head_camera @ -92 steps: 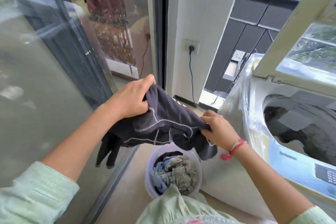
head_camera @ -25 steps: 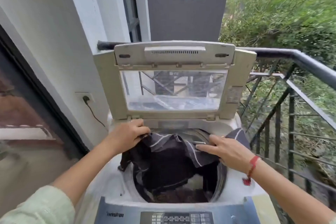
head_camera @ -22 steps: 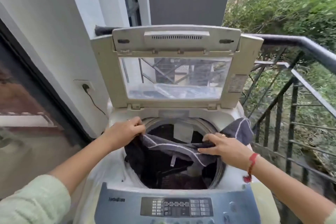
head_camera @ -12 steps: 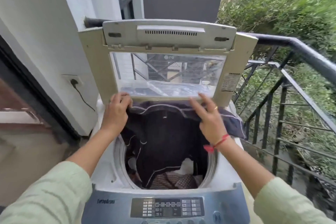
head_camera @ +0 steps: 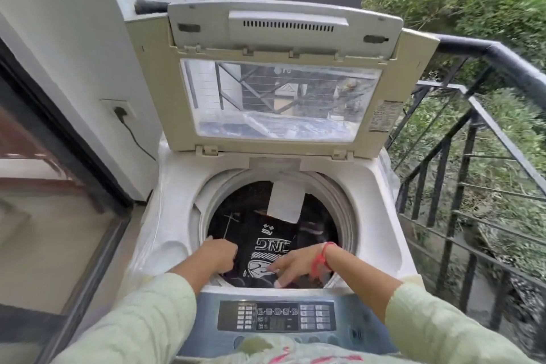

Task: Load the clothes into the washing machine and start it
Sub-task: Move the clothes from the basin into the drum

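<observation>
The dark shirt [head_camera: 267,247] lies inside the washer [head_camera: 177,204], lid [head_camera: 280,38] up. The right hand [head_camera: 291,266] presses on it with straight fingers; the left hand [head_camera: 220,254], fingers curled, seems to grip its edge.

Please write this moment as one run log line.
phase: loading | lid: open | dark printed garment: in drum | left hand: on garment, grip unclear | right hand: flat on garment | control panel: untouched
</observation>
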`<control>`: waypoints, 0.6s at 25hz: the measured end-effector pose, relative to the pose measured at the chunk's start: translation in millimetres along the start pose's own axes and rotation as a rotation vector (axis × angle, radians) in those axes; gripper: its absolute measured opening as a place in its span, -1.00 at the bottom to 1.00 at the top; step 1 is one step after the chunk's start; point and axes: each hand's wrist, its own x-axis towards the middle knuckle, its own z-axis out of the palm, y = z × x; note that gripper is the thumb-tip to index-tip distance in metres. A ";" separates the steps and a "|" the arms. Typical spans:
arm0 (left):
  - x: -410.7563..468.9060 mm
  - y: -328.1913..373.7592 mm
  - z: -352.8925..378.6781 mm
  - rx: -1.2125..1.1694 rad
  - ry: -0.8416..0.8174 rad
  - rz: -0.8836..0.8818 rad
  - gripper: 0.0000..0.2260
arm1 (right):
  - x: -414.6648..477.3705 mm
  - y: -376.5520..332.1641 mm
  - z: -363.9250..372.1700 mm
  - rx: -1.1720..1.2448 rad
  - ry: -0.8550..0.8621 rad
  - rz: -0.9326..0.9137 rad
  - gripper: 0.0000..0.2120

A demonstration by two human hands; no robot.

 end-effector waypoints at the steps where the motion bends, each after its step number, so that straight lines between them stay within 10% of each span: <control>1: 1.6 -6.0 0.9 0.000 0.031 0.004 -0.72 | 2.2 5.7 -7.2 -0.056 0.070 0.037 -0.40; 8: -14.0 -16.7 -12.8 -0.177 0.411 0.010 -0.67 | -21.2 13.9 -49.9 -0.069 0.534 0.084 -0.56; 15: -131.9 -72.5 -7.8 -0.610 1.093 -0.287 -0.69 | -17.1 -86.3 -6.4 0.386 0.718 -0.448 -0.75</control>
